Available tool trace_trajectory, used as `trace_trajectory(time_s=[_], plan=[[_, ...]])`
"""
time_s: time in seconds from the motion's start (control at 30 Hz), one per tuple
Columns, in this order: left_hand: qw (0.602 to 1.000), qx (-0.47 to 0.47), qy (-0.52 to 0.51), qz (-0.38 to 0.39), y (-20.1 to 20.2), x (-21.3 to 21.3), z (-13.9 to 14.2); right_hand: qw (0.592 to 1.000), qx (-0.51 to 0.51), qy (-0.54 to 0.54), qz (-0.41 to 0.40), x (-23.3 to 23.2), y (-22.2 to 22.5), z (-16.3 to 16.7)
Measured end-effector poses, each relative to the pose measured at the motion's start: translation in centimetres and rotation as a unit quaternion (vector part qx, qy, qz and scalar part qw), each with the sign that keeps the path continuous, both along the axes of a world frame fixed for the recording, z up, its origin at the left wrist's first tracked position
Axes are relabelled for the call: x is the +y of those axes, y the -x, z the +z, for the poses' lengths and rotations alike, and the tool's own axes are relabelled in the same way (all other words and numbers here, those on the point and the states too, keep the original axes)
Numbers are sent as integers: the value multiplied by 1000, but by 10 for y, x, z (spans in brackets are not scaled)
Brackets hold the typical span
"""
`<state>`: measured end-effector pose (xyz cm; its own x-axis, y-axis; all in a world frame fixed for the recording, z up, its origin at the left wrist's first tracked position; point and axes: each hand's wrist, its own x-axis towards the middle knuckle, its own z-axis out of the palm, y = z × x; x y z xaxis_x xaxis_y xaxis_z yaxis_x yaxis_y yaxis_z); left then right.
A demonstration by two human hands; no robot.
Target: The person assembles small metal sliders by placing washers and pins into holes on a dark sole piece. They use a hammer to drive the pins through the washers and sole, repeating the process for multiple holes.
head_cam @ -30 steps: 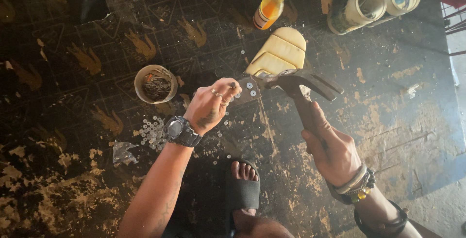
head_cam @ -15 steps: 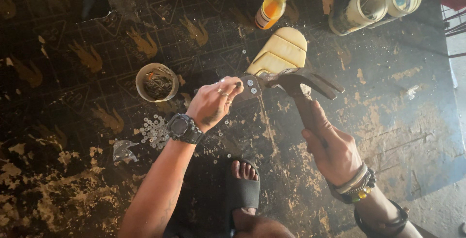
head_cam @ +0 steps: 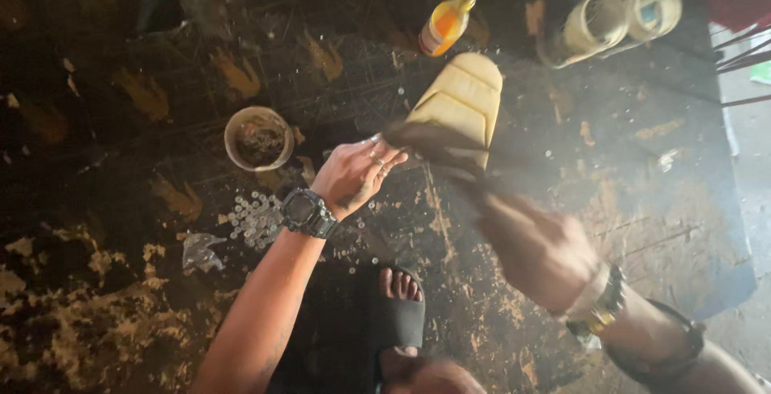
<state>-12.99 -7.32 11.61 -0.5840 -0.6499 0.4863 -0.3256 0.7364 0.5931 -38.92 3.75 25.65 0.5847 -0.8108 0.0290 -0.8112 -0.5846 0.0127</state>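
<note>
Fingers (head_cam: 377, 157): our left hand (head_cam: 353, 175) pinches something tiny we cannot identify.
Hammer (head_cam: 438, 146): right hand (head_cam: 540, 248) grips it; head at three o'clock, touching the fingertips.

Dark stained floor (head_cam: 120, 57): small tub (head_cam: 259, 138) left of centre, orange bottle (head_cam: 446, 23) top centre, silver caps (head_cam: 253, 219) below the tub.

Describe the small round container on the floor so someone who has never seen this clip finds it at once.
Start at the left hand and its black wristwatch, then look up and left across the dark floor. The round tub sits there, above a heap of small pale discs. Unlike the bottle, it is low, open-topped and pale-rimmed.
</note>
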Motion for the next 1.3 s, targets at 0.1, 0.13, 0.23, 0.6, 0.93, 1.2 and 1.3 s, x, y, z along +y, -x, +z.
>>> trace_trajectory(time_s=[0.1, 0.13, 0.23, 0.6, 0.93, 1.2, 1.3], plan=[[1000, -28, 9, -4, 1, 1, 0, 978, -138, -103, -116, -3, -9, 13], [1000, 6, -8, -11, 3, -1, 1, 978, -135, -77, -139, 2, -5, 26], [991, 80, -107, -29, -2, 4, 1, 985, -149, 35, -78, 17, -7, 44], [990, 107, -94, 6, -4, -2, 9, 941, -295, -28, -164, 18, -4, 43], [992, 73, -107, -15, -6, -4, 20, 942, -285, -36, -174, 20, 5, 39], [995, 56, -86, -15, -4, -7, 17, 936, -280, -57, -204, 15, 2, 41], [996, 42, -80, -9, -5, -6, 14, 939, -279, -55, -193, 14, 2, 40]])
